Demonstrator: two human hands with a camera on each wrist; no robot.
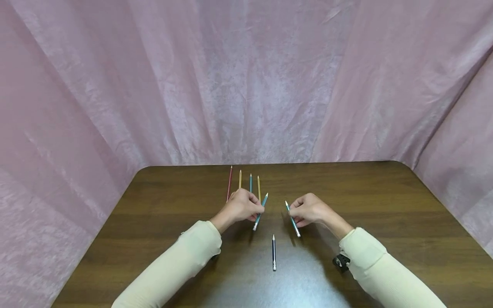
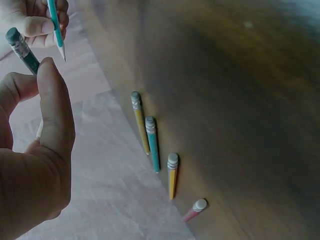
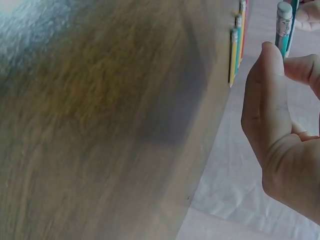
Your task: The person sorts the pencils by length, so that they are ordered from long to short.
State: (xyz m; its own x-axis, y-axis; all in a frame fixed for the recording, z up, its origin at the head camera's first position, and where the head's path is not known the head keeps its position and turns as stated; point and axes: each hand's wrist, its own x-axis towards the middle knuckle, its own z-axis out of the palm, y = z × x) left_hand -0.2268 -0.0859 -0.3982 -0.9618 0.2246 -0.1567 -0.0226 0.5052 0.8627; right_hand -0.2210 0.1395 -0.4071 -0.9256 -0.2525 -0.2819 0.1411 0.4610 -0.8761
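Pinched between thumb and fingers, a teal pencil [image 1: 260,211] sits in the left hand [image 1: 242,206], and a second teal pencil [image 1: 292,219] is gripped the same way by the right hand [image 1: 308,208]; both are lifted above the brown table [image 1: 385,222], tips slanting up toward each other. Only the head view shows a black pencil [image 1: 274,252] lying loose between the forearms. The left wrist view alone gives the row of pencils [image 2: 155,145] eraser-end on (yellow, teal, yellow, red), each with a metal ferrule. Each held pencil has a grey eraser and a sharpened pale tip.
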